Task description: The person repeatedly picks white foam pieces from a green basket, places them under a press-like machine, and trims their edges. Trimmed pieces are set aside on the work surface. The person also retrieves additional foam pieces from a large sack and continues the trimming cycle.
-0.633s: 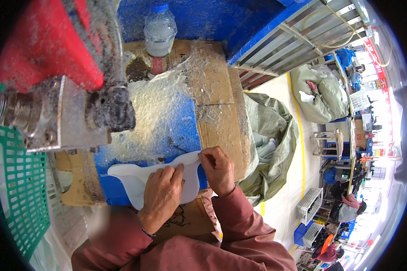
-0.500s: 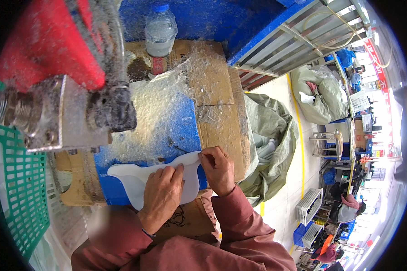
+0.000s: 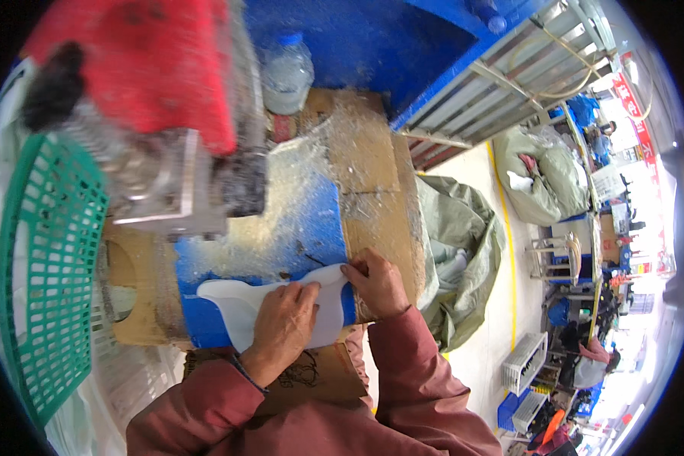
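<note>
A thin, soft-looking white sheet piece with a curved outline (image 3: 330, 313) lies over a blue powder-dusted board (image 3: 205, 319). My left hand (image 3: 285, 323) presses down on its middle, fingers together and bent over the upper edge. At the right end, my right hand (image 3: 378, 283) pinches the corner between thumb and fingers; the fingertips partly cover it. Above and left of both hands hangs a machine head (image 3: 167, 182), metal below a red body (image 3: 159, 68), blurred in this frame. Pale shavings (image 3: 289, 178) cover the board beyond the sheet.
A green plastic basket (image 3: 61, 266) stands at left. Cardboard (image 3: 368, 220) surrounds the board, with a blue-capped bottle (image 3: 287, 80) behind. Right of the bench slumps an open woven sack (image 3: 463, 258); another full sack (image 3: 543, 171) lies farther off, near shelves with stools and crates (image 3: 523, 361).
The whole view has shifted, so the bench, machine and basket appear farther right and lower. Both hands keep their hold on the white sheet, with little visible movement relative to it.
</note>
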